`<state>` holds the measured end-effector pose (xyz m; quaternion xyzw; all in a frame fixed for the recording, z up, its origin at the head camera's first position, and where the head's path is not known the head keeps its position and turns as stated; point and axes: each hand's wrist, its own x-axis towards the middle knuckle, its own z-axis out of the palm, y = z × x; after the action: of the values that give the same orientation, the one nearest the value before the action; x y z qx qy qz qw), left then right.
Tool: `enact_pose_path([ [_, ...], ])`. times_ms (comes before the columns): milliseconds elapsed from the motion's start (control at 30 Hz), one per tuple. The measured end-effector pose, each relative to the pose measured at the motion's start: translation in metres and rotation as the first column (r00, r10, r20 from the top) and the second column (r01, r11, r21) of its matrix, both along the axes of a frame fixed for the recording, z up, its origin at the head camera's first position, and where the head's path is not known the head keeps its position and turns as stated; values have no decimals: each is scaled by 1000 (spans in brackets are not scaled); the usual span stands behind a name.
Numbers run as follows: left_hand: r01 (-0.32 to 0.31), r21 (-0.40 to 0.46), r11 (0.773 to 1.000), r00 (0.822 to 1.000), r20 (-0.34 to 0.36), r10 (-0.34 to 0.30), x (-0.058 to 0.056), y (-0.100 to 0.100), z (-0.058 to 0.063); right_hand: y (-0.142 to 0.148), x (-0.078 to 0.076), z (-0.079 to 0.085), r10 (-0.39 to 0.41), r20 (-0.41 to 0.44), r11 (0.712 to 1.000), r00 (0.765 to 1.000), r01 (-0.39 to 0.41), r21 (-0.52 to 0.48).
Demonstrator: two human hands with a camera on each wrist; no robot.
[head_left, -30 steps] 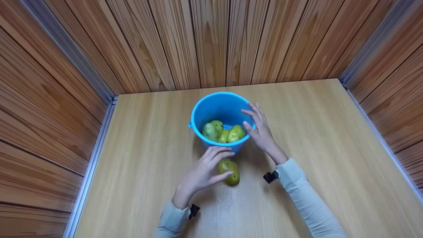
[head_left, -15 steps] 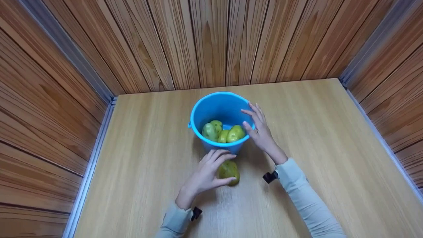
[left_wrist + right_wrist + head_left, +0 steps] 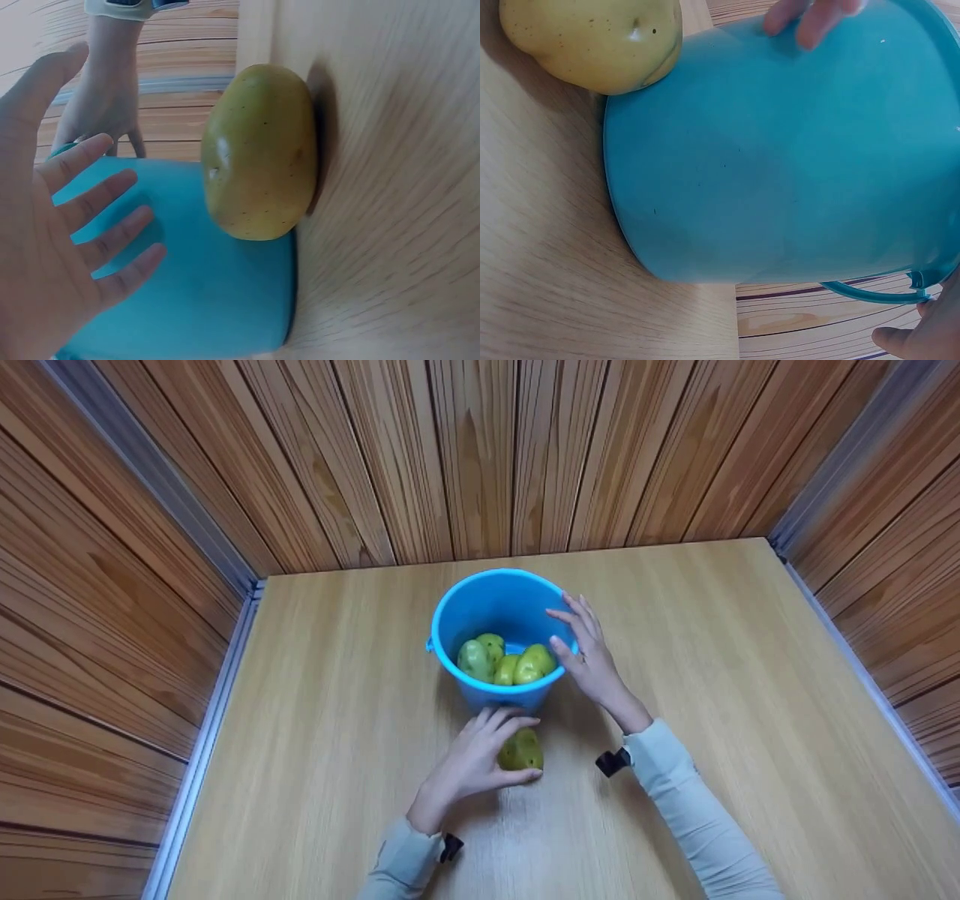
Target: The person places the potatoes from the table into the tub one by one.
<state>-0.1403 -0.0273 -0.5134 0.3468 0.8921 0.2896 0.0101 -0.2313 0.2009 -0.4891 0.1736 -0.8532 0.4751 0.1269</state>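
A yellow-green potato (image 3: 523,750) with dark specks lies on the table close in front of a blue bucket (image 3: 487,696). My left hand (image 3: 469,757) is over its left side, fingers spread and thumb apart. In the left wrist view, a gap shows between those fingers and the potato (image 3: 261,154). My right hand (image 3: 595,660) is at the bucket's right rim, with loosely extended fingers and thumb overlapping the edge. Beside the handle's hinge, the right wrist view shows part of that hand (image 3: 934,334). Several green potatoes (image 3: 535,663) rest inside the bucket.
The light wooden table (image 3: 337,697) is bordered by a plank-patterned back wall (image 3: 480,457) and matching side walls. Metal strips (image 3: 217,705) run along its side edges. A thin blue handle (image 3: 870,295) hangs from the bucket's side. Dark wrist cameras (image 3: 613,763) sit below both wrists.
My left hand has drifted slightly right and toward me, lowering around the potato, with its thumb now at the potato's near end. The right hand and bucket have stayed in place.
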Motion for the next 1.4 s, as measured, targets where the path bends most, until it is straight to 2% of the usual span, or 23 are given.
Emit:
enact_pose_path([
  [433, -1, -42, 999, 998, 57, 4, -2, 5, -13, -1, 1, 1, -8, -2, 1000, 1000, 8, -1],
  [700, 3, -44, 999, 998, 57, 0, -2, 7, -21, 0, 0, 0, 7, -4, 1000, 1000, -7, -15],
  [1000, -7, -63, 998, 994, 105, 13, -3, 8, -29, -1, 1, 2, 6, 4, 1000, 1000, -6, -27],
  [1167, -4, -64, 998, 995, 100, 11, -3, 9, -33, -1, 1, 3, 2, 11, 1000, 1000, -1, -19],
  [1400, -8, -112, 994, 995, 96, 19, -4, 10, -37, -1, 1, 4, -1, 10, 1000, 1000, 1, -4],
])
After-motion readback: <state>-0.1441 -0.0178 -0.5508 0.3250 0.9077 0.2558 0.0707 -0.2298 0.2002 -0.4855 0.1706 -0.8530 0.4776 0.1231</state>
